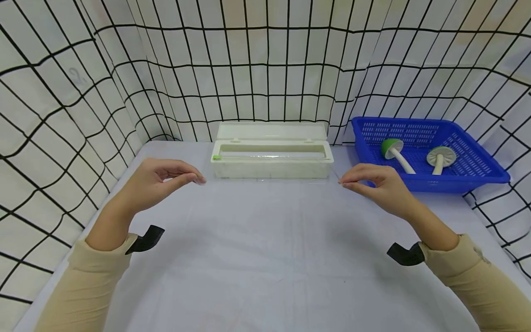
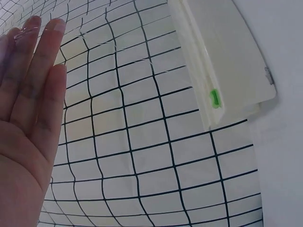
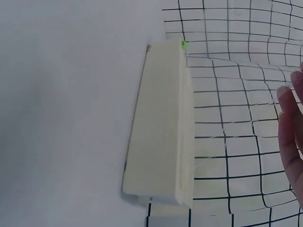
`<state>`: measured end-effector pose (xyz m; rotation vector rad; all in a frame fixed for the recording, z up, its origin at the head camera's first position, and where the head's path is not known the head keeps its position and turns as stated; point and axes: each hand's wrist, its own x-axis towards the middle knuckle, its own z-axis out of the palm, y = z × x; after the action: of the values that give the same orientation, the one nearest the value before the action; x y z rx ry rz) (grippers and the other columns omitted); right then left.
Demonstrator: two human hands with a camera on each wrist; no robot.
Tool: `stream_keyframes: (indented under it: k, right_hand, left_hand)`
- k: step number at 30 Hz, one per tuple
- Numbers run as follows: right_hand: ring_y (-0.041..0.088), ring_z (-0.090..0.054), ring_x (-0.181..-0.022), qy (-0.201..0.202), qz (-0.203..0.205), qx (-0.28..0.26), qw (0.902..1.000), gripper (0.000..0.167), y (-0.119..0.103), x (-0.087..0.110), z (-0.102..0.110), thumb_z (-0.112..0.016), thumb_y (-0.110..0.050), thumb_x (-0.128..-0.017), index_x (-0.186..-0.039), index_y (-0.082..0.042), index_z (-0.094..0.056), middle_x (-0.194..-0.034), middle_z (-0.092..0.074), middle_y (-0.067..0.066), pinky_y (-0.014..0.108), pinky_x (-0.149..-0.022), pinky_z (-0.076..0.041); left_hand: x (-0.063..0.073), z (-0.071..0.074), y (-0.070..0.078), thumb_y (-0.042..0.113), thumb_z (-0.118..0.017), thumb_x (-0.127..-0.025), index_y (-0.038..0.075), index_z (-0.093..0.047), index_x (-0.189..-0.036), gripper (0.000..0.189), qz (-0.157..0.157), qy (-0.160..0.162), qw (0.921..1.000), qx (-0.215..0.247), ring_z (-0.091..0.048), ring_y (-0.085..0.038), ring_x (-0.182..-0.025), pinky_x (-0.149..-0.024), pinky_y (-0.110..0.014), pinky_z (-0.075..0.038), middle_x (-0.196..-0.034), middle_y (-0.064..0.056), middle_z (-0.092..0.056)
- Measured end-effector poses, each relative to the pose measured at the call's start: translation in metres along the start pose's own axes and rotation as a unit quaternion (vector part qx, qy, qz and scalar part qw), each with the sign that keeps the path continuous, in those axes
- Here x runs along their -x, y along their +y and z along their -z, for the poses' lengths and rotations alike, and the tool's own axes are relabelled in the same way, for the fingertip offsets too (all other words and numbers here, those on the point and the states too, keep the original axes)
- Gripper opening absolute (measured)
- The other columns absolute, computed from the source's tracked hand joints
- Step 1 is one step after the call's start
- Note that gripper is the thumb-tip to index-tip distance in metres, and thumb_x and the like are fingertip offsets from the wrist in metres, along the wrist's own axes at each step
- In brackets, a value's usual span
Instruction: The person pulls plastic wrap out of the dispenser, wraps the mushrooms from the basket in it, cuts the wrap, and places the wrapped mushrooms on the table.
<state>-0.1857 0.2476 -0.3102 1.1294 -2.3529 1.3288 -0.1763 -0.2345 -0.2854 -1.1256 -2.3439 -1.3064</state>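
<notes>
A white cling film dispenser (image 1: 271, 168) stands at the back of the table with its lid (image 1: 271, 131) raised. On its front rail, at the left end, sits a small green slide cutter (image 1: 216, 157). My left hand (image 1: 159, 182) is off the dispenser's left end, thumb and fingertips pinched together. Off the right end, my right hand (image 1: 379, 186) pinches in the same way. Between them, faint glints show a stretch of clear cling film (image 1: 317, 181) along the dispenser's front; most of it is too transparent to trace. Film also glistens at the left fingertips in the left wrist view.
A blue plastic basket (image 1: 439, 184) at the back right holds two toy mushrooms, one (image 1: 392, 148) with a green cap and another (image 1: 441, 157) lying underside up. Black wire mesh (image 1: 267, 64) encloses the table's back and sides. White cloth (image 1: 265, 258) covers the table.
</notes>
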Motion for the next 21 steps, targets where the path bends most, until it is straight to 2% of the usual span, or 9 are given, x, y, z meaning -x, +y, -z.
stream_keyframes:
  k: [6, 12, 16, 21]
  right_hand:
    - [0.012, -0.067, -0.096, -0.056, 0.015, -0.027, 0.9979, 0.034, 0.01, 0.01, -0.004, -0.067, 0.018, -0.089, -0.109, -0.007, -0.079, -0.104, -0.074, 0.001, 0.022, -0.082, -0.056]
    - [0.015, -0.068, -0.097, -0.121, 0.002, -0.053, 0.9913, 0.032, 0.02, 0.021, -0.009, -0.068, 0.014, -0.09, -0.111, -0.009, -0.078, -0.105, -0.074, 0.002, 0.024, -0.085, -0.056]
    - [0.014, -0.068, -0.098, -0.165, -0.014, -0.031, 0.9857, 0.029, 0.027, 0.025, -0.015, -0.071, 0.009, -0.091, -0.11, -0.011, -0.079, -0.105, -0.075, -0.001, 0.026, -0.086, -0.057]
    - [0.014, -0.069, -0.1, -0.211, -0.035, 0.01, 0.9768, 0.02, 0.033, 0.029, -0.024, -0.074, 0.0, -0.093, -0.108, -0.011, -0.08, -0.106, -0.075, -0.004, 0.03, -0.087, -0.058]
  left_hand:
    - [0.01, -0.001, -0.004, -0.007, -0.067, -0.094, 0.009, -0.08, -0.102, 0.022, 0.046, -0.047, 0.9978, -0.001, -0.071, -0.009, -0.093, -0.081, -0.018, -0.054, -0.097, 0.001, -0.077]
    - [0.014, -0.011, -0.015, -0.002, -0.071, -0.094, 0.006, -0.078, -0.107, 0.017, 0.078, -0.131, 0.9877, 0.033, -0.073, -0.016, -0.094, -0.084, -0.023, -0.056, -0.103, 0.003, -0.077]
    - [0.016, -0.021, -0.025, 0.001, -0.072, -0.094, 0.006, -0.077, -0.107, 0.015, 0.108, -0.168, 0.9782, 0.057, -0.073, -0.019, -0.095, -0.089, -0.027, -0.056, -0.103, 0.003, -0.076]
    - [0.018, -0.03, -0.036, 0.006, -0.071, -0.096, 0.002, -0.076, -0.108, 0.013, 0.148, -0.196, 0.9668, 0.069, -0.073, -0.019, -0.097, -0.089, -0.03, -0.057, -0.105, -0.005, -0.076]
